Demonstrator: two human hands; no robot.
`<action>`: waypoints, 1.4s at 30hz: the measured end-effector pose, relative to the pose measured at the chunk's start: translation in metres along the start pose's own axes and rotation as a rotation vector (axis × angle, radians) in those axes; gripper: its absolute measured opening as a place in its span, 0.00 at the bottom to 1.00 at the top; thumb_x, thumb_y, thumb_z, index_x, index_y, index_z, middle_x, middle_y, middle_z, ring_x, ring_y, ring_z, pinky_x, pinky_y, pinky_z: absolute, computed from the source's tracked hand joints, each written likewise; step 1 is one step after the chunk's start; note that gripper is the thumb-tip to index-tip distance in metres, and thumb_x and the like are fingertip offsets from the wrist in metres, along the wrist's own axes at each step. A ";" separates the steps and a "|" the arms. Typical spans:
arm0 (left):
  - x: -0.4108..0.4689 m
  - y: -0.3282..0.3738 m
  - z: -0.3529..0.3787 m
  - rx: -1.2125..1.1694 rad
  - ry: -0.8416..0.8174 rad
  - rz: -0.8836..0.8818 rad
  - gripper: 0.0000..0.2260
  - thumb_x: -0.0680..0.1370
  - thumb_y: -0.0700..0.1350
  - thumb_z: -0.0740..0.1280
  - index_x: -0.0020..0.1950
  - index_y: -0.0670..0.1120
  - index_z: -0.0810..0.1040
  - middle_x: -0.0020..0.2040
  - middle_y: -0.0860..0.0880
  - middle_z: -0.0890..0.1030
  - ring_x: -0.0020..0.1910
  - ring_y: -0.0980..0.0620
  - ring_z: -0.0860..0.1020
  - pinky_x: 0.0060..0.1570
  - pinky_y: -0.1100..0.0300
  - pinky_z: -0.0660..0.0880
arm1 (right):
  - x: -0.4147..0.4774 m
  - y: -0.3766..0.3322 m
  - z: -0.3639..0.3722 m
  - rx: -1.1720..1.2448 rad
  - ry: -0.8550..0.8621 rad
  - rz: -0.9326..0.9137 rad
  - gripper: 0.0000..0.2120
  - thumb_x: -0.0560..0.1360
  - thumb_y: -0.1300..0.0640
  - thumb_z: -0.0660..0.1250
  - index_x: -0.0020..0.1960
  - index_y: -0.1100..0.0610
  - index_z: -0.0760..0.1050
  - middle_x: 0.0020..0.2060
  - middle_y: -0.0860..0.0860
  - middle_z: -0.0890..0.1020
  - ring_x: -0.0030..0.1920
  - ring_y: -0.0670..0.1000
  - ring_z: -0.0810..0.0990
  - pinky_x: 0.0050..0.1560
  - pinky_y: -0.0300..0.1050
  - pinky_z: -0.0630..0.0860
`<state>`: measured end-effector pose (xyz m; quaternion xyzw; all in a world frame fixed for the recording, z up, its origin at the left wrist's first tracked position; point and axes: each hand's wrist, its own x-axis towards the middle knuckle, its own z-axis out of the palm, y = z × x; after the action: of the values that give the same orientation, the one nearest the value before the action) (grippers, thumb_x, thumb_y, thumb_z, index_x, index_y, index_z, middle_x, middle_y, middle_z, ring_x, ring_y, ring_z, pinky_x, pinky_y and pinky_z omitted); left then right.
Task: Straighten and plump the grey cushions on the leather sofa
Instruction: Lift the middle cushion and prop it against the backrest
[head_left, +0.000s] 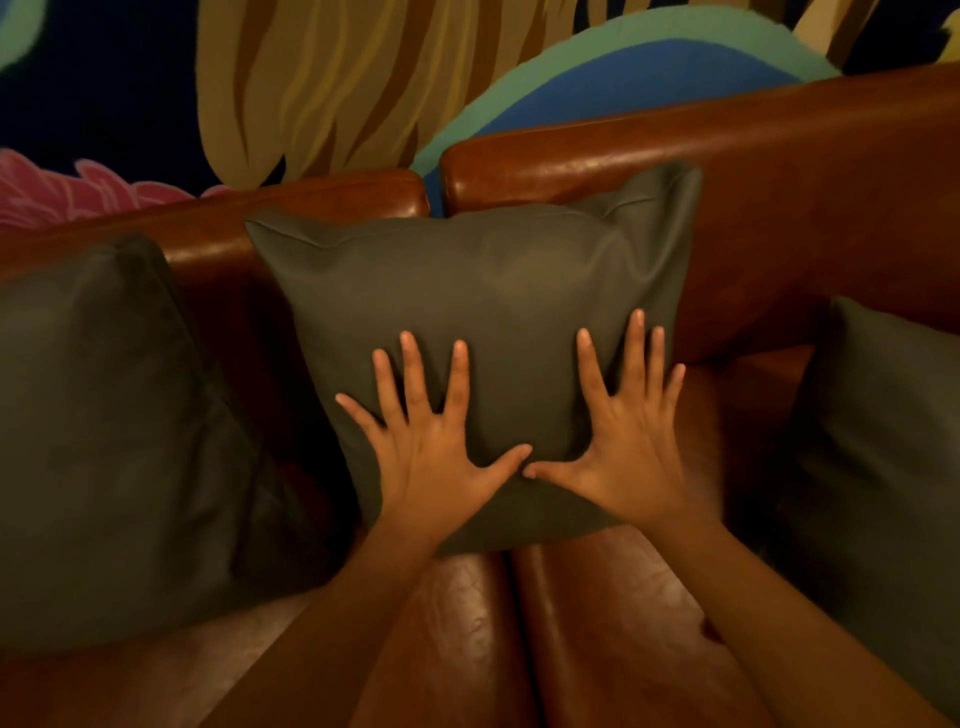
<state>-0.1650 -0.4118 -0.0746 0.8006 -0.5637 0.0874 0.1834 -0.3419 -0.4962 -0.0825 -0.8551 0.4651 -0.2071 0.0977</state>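
Cushion (478, 312) mid-frame, upright on sofa (805, 208) | our 2 hands, left hand (431, 441), right hand (623, 441), flat, fingers spread, equally near its lower half

The middle cushion (483, 312) leans upright against the sofa backrest (779, 171), astride the gap between two seat pads (613, 623). The left hand (431, 441) and right hand (618, 441) lie flat, fingers spread, side by side on its lower front, thumbs nearly touching. Another cushion (104, 441) stands to its left, a third (883, 467) to its right, both apart from it. A painted wall (311, 78) rises behind the sofa.
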 end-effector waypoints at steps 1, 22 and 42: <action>0.002 0.000 0.003 0.016 -0.002 -0.005 0.52 0.65 0.76 0.60 0.79 0.56 0.40 0.79 0.40 0.43 0.77 0.36 0.42 0.65 0.24 0.42 | 0.003 0.002 0.003 -0.013 -0.013 -0.006 0.66 0.58 0.19 0.63 0.82 0.39 0.31 0.82 0.57 0.41 0.81 0.62 0.40 0.69 0.80 0.52; -0.011 -0.022 0.006 -0.130 -0.024 -0.274 0.58 0.58 0.79 0.62 0.78 0.59 0.37 0.78 0.35 0.40 0.77 0.35 0.40 0.66 0.25 0.47 | 0.018 0.032 0.006 0.192 -0.066 0.104 0.68 0.56 0.19 0.64 0.83 0.44 0.35 0.82 0.64 0.39 0.81 0.66 0.40 0.72 0.77 0.51; -0.027 -0.026 0.008 -0.722 0.091 -0.522 0.63 0.57 0.57 0.83 0.80 0.53 0.45 0.76 0.56 0.60 0.73 0.56 0.63 0.72 0.53 0.63 | 0.019 0.046 0.002 0.669 0.078 0.217 0.67 0.59 0.53 0.87 0.85 0.56 0.46 0.79 0.55 0.62 0.71 0.37 0.60 0.66 0.17 0.54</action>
<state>-0.1509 -0.3837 -0.0967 0.7960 -0.3287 -0.1293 0.4916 -0.3667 -0.5375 -0.0960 -0.7129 0.4630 -0.3687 0.3760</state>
